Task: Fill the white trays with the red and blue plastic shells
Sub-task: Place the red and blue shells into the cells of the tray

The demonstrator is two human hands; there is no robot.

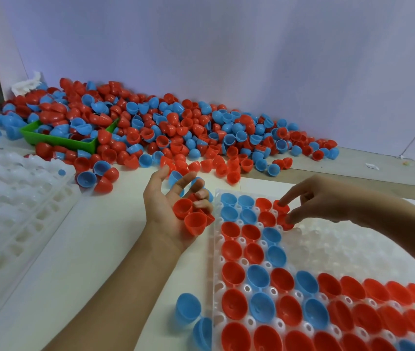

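Observation:
A white tray (348, 247) lies in front of me on the right, with red and blue shells seated open side up in its left columns and near rows. My left hand (165, 206) is palm up beside the tray's far left corner, cupping several red shells (192, 219). My right hand (328, 201) reaches over the tray's far edge, and its fingertips press on a red shell (283, 214) in a far cell. A large heap of loose red and blue shells (176, 133) spreads along the wall.
A stack of white trays (16, 198) lies at the left. A green bin (64, 140) sits half buried in the heap. Two loose blue shells (191, 315) rest on the table near the tray's left edge. Crumpled white paper (26, 84) lies at the back left.

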